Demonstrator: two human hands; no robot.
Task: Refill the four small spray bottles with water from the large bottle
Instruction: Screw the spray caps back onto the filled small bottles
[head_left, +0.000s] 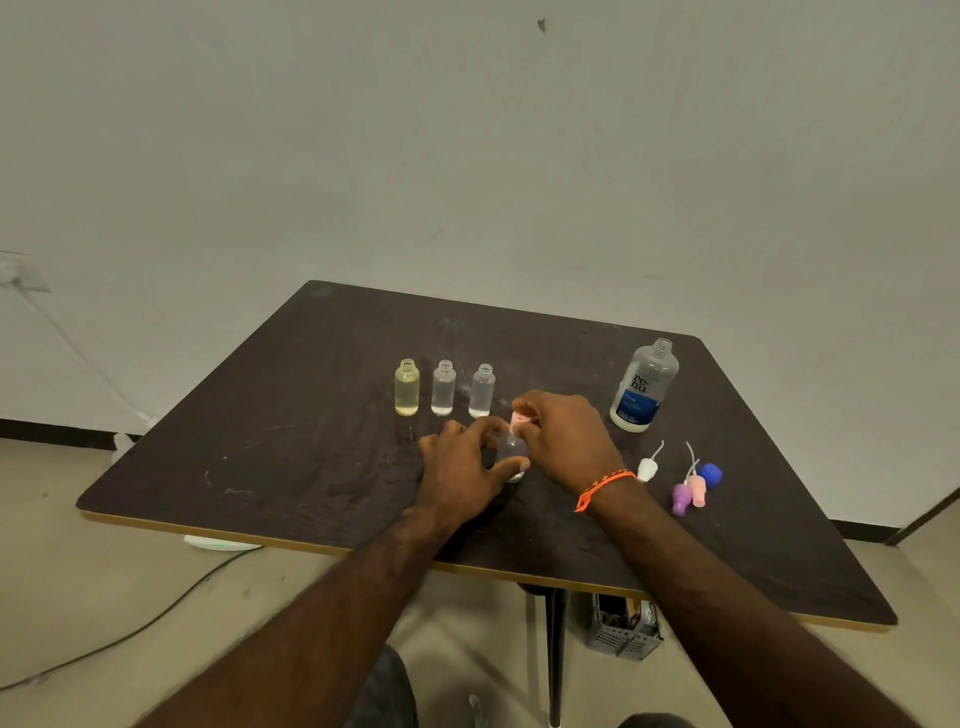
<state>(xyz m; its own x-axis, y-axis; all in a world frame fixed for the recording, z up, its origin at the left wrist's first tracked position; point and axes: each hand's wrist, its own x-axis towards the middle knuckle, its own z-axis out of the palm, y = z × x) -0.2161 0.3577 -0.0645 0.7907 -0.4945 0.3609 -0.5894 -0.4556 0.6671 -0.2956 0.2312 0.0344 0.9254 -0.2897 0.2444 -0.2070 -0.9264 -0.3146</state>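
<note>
Gripping the small clear bottle mid-bench with my left hand around its body; right hand pinches its pink spray cap. Light, slick, probably tippy plastic; hold low, twist cap.

Tabletop: dark brown, light wood edge band, surface scuffed with pale scratches and smears. Its far edge sits close to an off-white wall; small dark mark high on the wall above the tabletop. Left of the tabletop, a wall socket with a white cable running down toward the tabletop's left corner. Below the near edge: black table leg, grey perforated basket on the beige floor, round white device, dark cable trailing left across the floor.
</note>
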